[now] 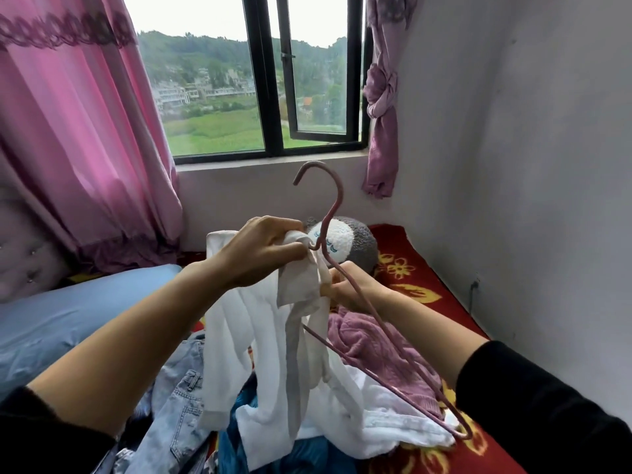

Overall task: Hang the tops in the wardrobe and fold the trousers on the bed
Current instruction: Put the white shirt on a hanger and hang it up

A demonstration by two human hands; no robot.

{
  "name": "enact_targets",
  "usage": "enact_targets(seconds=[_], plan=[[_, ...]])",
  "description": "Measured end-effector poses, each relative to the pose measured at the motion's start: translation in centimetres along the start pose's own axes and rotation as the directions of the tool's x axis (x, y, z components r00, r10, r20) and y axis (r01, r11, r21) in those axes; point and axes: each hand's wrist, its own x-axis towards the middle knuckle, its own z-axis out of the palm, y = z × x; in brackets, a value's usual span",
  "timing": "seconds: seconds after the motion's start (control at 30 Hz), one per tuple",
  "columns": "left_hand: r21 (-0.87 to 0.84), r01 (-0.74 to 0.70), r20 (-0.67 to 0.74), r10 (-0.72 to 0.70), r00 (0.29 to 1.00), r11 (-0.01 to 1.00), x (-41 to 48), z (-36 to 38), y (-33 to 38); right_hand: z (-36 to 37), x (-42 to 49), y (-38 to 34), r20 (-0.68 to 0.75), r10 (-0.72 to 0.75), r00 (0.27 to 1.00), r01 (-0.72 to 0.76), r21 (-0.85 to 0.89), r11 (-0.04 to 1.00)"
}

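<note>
Above the red flowered bed [427, 278], the soft white top [260, 336] is pinched at the neck by the left hand [263, 248] and gripped in the curled fingers of the right hand [355, 285], and should be eased evenly over the thin pink hanger [338, 196].

The hanger [342, 278] looked matt pink, the white top [273, 354] thin soft cloth, the jeans [178, 405] faded denim, the toy [355, 244] fuzzy plush.
</note>
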Motion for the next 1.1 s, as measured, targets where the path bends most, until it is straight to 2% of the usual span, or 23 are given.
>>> enact_targets(seconds=[0.07,0.13,0.2,0.27,0.37,0.43,0.47,0.5,0.53,0.57,0.6,0.63,0.73,0.87,0.93,1.0,1.1], plan=[[-0.042,0.021,0.003,-0.021,1.0,0.999,-0.2,-0.3,-0.3,-0.1,0.1,0.1,-0.045,-0.019,0.999,0.011,-0.169,0.986],[-0.046,0.048,-0.007,-0.048,0.999,0.998,-0.3,-0.5,-0.6,0.0,0.2,-0.1,-0.078,-0.043,0.996,0.027,-0.207,0.978],[-0.026,0.063,-0.018,-0.063,0.998,0.998,-0.4,-0.8,-0.8,-0.2,0.8,0.1,-0.17,0.01,0.985,-0.009,0.008,1.0],[-0.017,0.079,-0.041,-0.079,0.996,0.997,-0.6,-1.2,-1.1,-0.8,1.0,0.0,-0.199,0.114,0.973,-0.071,0.211,0.975],[0.014,0.108,-0.075,-0.107,0.991,0.994,-1.0,-1.8,-1.8,-1.7,0.1,-1.2,-0.058,0.025,0.998,-0.008,0.276,0.961],[0.041,0.126,-0.086,-0.122,0.989,0.991,-1.1,-1.9,-2.2,-2.3,-0.7,-2.2,0.06,-0.045,0.997,0.029,0.24,0.97],[0.051,0.134,-0.092,-0.128,0.987,0.99,-1.1,-1.9,-2.3,-2.7,-0.8,-2.1,0.057,-0.068,0.996,0.059,0.148,0.987],[0.059,0.141,-0.098,-0.134,0.986,0.988,-1.2,-2.0,-2.4,-3.1,-0.6,-1.7,0.008,-0.076,0.997,0.076,-0.047,0.996],[0.064,0.148,-0.109,-0.14,0.984,0.987,-1.2,-2.1,-2.6,-3.5,-0.3,-1.0,-0.062,-0.078,0.995,0.057,-0.285,0.957],[0.071,0.158,-0.125,-0.148,0.981,0.985,-1.3,-2.3,-2.8,-4.1,-0.1,-0.4,-0.133,-0.077,0.988,0.0,-0.5,0.866],[0.079,0.172,-0.146,-0.159,0.977,0.982,-1.4,-2.6,-3.0,-4.7,0.0,0.4,-0.201,-0.05,0.978,-0.085,-0.608,0.789],[0.092,0.191,-0.17,-0.174,0.97,0.977,-1.5,-2.9,-3.2,-5.4,-0.2,1.1,-0.272,-0.026,0.962,-0.158,-0.631,0.759],[0.128,0.28,-0.271,-0.238,0.933,0.951,-1.8,-3.5,-4.2,-7.5,-0.9,2.9,-0.376,0.036,0.926,-0.24,-0.512,0.825],[0.214,0.36,-0.34,-0.277,0.899,0.908,-2.0,-3.1,-5.5,-8.6,-1.3,3.5,-0.454,0.052,0.89,-0.16,-0.204,0.966],[0.261,0.379,-0.364,-0.273,0.891,0.888,-2.0,-2.5,-5.7,-8.5,-1.0,3.2,-0.521,0.077,0.85,-0.141,-0.083,0.987],[0.339,0.384,-0.387,-0.245,0.889,0.859,-1.9,-2.1,-5.9,-8.2,-0.6,2.7,-0.569,0.063,0.82,-0.114,-0.054,0.992],[0.431,0.387,-0.435,-0.188,0.881,0.815,-1.9,-1.7,-5.9,-7.7,-0.7,1.5,-0.629,-0.011,0.777,-0.081,-0.118,0.99]])
